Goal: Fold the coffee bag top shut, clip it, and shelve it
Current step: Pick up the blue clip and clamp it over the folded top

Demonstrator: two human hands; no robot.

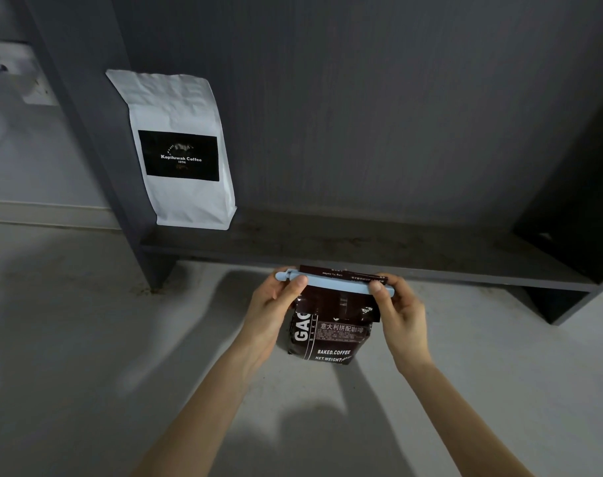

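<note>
We hold the dark coffee bag upright above the floor, just before the shelf. The pale blue clip runs left to right across its folded top. Our left hand and right hand each pinch 1 clip end, the bag between them.

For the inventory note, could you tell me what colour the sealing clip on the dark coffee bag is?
Pale blue; the clip shows clearly in the head view.
</note>
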